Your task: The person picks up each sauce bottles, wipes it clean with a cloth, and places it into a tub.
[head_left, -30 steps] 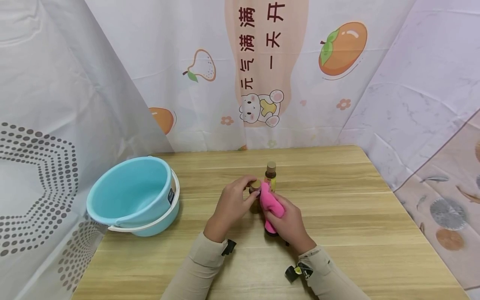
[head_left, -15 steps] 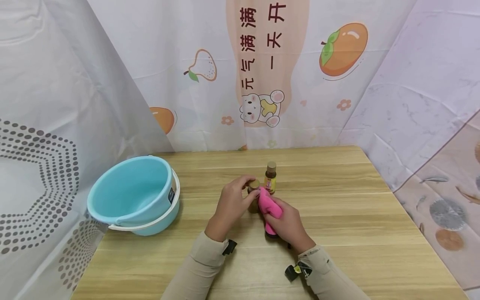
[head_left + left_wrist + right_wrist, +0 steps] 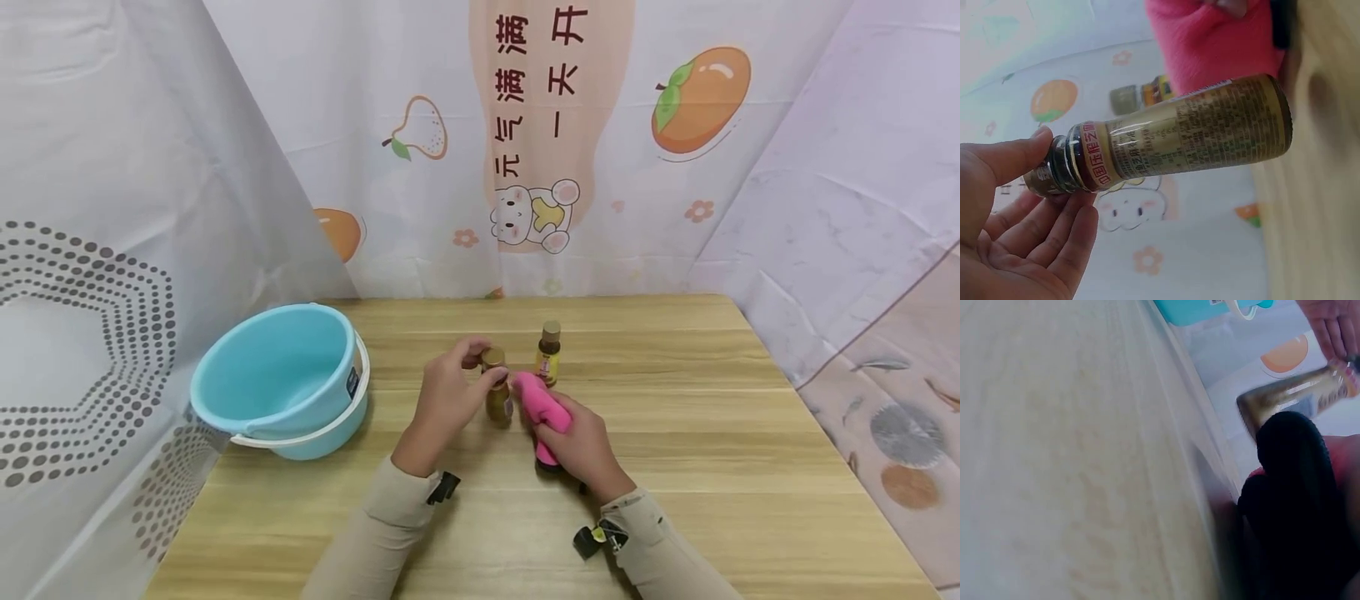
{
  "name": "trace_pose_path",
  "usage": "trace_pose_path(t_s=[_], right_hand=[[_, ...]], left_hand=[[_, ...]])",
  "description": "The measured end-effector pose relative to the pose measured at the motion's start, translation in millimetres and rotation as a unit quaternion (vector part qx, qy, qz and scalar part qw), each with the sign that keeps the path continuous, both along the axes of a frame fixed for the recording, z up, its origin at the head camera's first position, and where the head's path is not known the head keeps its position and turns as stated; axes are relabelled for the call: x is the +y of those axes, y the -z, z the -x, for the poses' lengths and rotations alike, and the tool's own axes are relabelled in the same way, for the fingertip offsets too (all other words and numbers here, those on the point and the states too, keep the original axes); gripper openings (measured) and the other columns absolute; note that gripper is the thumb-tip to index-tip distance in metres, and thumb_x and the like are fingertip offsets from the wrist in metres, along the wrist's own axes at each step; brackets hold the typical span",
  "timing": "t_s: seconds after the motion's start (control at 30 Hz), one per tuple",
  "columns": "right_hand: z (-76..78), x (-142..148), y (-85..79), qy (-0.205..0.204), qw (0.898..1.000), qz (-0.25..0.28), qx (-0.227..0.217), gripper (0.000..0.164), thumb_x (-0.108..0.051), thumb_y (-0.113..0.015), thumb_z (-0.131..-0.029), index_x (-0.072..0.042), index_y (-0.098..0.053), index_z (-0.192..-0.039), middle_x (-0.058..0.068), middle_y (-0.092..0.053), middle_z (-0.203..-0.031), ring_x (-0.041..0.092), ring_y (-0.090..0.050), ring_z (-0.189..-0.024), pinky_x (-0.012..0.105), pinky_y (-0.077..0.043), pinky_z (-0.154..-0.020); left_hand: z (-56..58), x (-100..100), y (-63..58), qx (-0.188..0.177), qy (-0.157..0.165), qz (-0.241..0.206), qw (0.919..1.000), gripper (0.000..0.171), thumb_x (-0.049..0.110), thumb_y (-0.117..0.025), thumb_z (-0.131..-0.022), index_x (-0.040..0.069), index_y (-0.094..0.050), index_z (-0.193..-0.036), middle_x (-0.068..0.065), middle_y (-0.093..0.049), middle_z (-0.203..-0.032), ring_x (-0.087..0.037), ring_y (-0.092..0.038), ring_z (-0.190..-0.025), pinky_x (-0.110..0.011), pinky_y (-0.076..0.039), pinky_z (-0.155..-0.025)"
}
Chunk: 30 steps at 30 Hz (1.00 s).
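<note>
My left hand (image 3: 447, 392) pinches the cap and neck of a sesame oil bottle (image 3: 1204, 131), thumb on one side and fingers on the other. The bottle has a golden label with small print. Beside it, my right hand (image 3: 583, 446) grips a bunched soft pink cloth (image 3: 546, 410), whose upper end sits just right of the bottle. A dark end (image 3: 550, 467) shows below the cloth; what it is cannot be told. Black rounded fuzzy shapes (image 3: 1294, 487) fill the lower right of the right wrist view, partly covering the bottle.
Behind the hands a second small brown bottle (image 3: 549, 354) with a yellow label stands upright. A light blue bucket (image 3: 281, 442) with a white handle is at the table's left. The wooden table (image 3: 720, 433) ends at a printed curtain (image 3: 420, 275).
My left hand has moved left with the sesame oil bottle, opening a gap between it and the pink cloth. The right hand stays nearly in place, still gripping the cloth. The view has shifted slightly.
</note>
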State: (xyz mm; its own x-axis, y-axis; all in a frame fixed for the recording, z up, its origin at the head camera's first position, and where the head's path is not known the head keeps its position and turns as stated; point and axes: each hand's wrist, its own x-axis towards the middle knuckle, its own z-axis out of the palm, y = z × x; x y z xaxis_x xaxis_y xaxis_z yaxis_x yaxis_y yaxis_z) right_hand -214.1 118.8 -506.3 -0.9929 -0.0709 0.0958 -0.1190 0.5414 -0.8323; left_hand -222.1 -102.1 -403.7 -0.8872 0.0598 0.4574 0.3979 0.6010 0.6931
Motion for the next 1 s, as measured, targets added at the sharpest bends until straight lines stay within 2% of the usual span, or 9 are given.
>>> trace_pose_path(t_s=[0.17, 0.27, 0.53, 0.6, 0.8, 0.87, 1.0], right_hand=[[-0.3, -0.3, 1.2, 0.001, 1.000, 0.004, -0.017, 0.054, -0.022, -0.083, -0.084, -0.026, -0.069, -0.136, 0.004, -0.075, -0.110, 0.018, -0.064, -0.087, 0.032, -0.055, -0.075], [-0.5, -1.0, 2.0, 0.001, 1.000, 0.007, -0.017, 0.053, -0.023, -0.084, -0.085, -0.026, -0.069, -0.135, 0.004, -0.075, -0.110, 0.018, -0.064, -0.087, 0.032, -0.055, -0.076], [-0.3, -2.5, 2.3, 0.000, 1.000, 0.017, -0.008, 0.052, -0.021, -0.083, -0.084, -0.026, -0.070, -0.134, 0.003, -0.075, -0.107, 0.016, -0.064, -0.086, 0.031, -0.056, -0.074], [-0.2, -2.5, 2.5, 0.001, 1.000, 0.019, -0.009, 0.052, -0.021, -0.083, -0.084, -0.026, -0.070, -0.134, 0.003, -0.075, -0.107, 0.016, -0.064, -0.085, 0.031, -0.056, -0.074], [0.8, -1.5, 3.5, 0.002, 1.000, 0.018, -0.005, 0.051, -0.021, -0.083, -0.084, -0.027, -0.070, -0.133, 0.002, -0.075, -0.108, 0.016, -0.064, -0.087, 0.032, -0.056, -0.077], [1.2, -1.1, 3.6, 0.001, 1.000, 0.017, -0.002, 0.051, -0.021, -0.083, -0.084, -0.027, -0.070, -0.133, 0.001, -0.075, -0.109, 0.015, -0.064, -0.087, 0.032, -0.056, -0.078], [1.3, -0.2, 3.4, 0.003, 1.000, 0.015, 0.000, 0.051, -0.020, -0.083, -0.084, -0.027, -0.071, -0.133, 0.001, -0.075, -0.110, 0.016, -0.064, -0.088, 0.033, -0.056, -0.079]], left_hand=[[-3.9, -18.9, -19.7, 0.027, -0.004, 0.015, 0.9995, 0.038, 0.022, -0.083, -0.089, 0.008, -0.067, -0.121, -0.004, -0.076, -0.106, -0.018, -0.073, -0.094, -0.036, -0.062, -0.084], [-8.0, -31.6, -34.3, 0.039, -0.020, 0.033, 0.9985, 0.036, 0.024, -0.083, -0.090, 0.009, -0.067, -0.119, -0.003, -0.076, -0.104, -0.019, -0.073, -0.091, -0.035, -0.062, -0.081], [-16.7, -69.1, -82.6, 0.068, -0.062, 0.075, 0.9929, 0.037, 0.028, -0.084, -0.089, 0.011, -0.070, -0.118, -0.004, -0.077, -0.100, -0.023, -0.074, -0.088, -0.037, -0.058, -0.065], [-17.0, -78.4, -93.9, 0.078, -0.073, 0.084, 0.9907, 0.038, 0.028, -0.085, -0.088, 0.011, -0.071, -0.119, -0.004, -0.077, -0.101, -0.022, -0.073, -0.088, -0.038, -0.057, -0.065], [-17.6, -104.4, -124.7, 0.108, -0.083, 0.093, 0.9863, 0.045, 0.019, -0.087, -0.086, 0.005, -0.068, -0.125, -0.012, -0.079, -0.106, -0.031, -0.076, -0.085, -0.045, -0.059, -0.072], [-17.8, -112.3, -134.2, 0.104, -0.088, 0.101, 0.9855, 0.049, 0.018, -0.086, -0.086, 0.005, -0.067, -0.129, -0.014, -0.079, -0.109, -0.032, -0.077, -0.085, -0.038, -0.059, -0.073], [-18.4, -127.2, -151.8, 0.067, -0.100, 0.108, 0.9868, 0.057, 0.019, -0.085, -0.087, 0.007, -0.063, -0.138, -0.018, -0.076, -0.117, -0.033, -0.076, -0.090, -0.011, -0.049, -0.074]])
